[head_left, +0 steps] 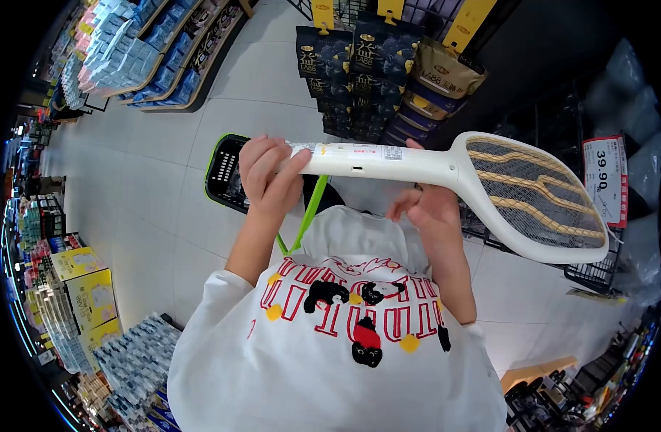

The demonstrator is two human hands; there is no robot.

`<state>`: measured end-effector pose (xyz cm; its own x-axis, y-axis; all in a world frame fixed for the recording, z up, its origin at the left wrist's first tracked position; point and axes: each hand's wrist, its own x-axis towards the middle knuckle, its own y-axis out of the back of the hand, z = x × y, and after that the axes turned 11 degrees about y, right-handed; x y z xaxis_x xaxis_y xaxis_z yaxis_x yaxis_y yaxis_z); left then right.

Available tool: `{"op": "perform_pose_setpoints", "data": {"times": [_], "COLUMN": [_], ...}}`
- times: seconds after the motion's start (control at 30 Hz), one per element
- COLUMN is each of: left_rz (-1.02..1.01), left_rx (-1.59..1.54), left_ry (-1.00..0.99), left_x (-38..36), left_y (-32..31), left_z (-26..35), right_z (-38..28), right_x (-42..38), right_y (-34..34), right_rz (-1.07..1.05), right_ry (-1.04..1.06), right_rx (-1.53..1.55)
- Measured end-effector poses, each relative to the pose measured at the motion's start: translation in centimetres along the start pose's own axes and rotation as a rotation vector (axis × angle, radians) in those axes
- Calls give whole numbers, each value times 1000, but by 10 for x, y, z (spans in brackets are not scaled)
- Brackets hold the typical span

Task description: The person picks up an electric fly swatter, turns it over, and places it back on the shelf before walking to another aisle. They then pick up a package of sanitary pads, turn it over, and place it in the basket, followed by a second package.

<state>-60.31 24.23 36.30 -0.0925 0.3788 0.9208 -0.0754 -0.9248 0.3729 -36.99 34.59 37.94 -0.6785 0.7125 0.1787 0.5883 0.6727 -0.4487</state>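
A white electric swatter with a dark mesh and yellow strips lies across the view, its head at the right and its handle toward the left. My left hand is wrapped round the handle's left end, where a clear wrap and a label show. Under the swatter's neck is my right hand, palm upward with its fingers partly curled and apart. One of its fingertips shows just above the handle, so the hand supports the neck loosely from below. A black basket with a green rim and green handle stands behind my left hand.
Dark packets and gold bags hang on a rack ahead. A red and white price tag is at the right. Shelves with blue packs stand at the upper left, yellow boxes at the lower left.
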Motion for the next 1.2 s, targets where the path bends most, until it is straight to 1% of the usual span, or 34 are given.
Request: {"op": "perform_pose_setpoints", "data": {"times": [0.03,0.07,0.13,0.23,0.27,0.33,0.37,0.43,0.67,0.73,0.77,0.83,0.87,0.93,0.97,1.0,1.07,1.1,1.13,1.2], "left_rz": [-3,-9,-24,2,1,8,6,75,106,101,103,188,190,5,-80,-78,-268,-239,-236,-275], "left_rx": [-3,3,7,39,43,36,40,49,38,-137,-137,-426,-423,-798,-855,-848,-759,-807,-801,-837], "left_ry": [3,9,23,50,57,63,66,18,54,41,43,220,221,537,662,665,601,702,705,711], "left_x": [-1,-1,-3,-6,-6,-6,-6,-6,-11,-11,-11,-10,-9,-10,-9,-8,-4,1,1,0], "left_y": [3,7,14,19,20,23,22,18,15,16,14,11,13,24,31,35,40,42,43,45], "left_z": [3,7,11,16,17,18,19,22,22,19,21,24,25,30,32,29,22,30,30,28], "right_z": [4,5,1,-3,-4,-5,-4,-4,-6,-1,-1,-1,-1,-2,0,3,8,10,11,13], "right_x": [5,9,14,17,17,15,14,12,14,18,20,24,26,29,30,30,33,35,36,34], "right_y": [-4,-5,-9,-17,-18,-20,-20,-17,-10,-10,-8,-4,-2,-1,0,0,4,6,8,8], "right_rz": [2,7,-14,24,21,22,20,24,-36,-102,-103,-241,-245,-325,-329,-307,-292,-303,-314,-309], "right_ry": [53,48,79,38,30,22,18,44,106,246,245,318,317,369,364,374,381,411,441,432], "right_rx": [38,38,267,288,288,143,144,135,71,40,37,48,49,92,96,112,132,115,98,99]}}
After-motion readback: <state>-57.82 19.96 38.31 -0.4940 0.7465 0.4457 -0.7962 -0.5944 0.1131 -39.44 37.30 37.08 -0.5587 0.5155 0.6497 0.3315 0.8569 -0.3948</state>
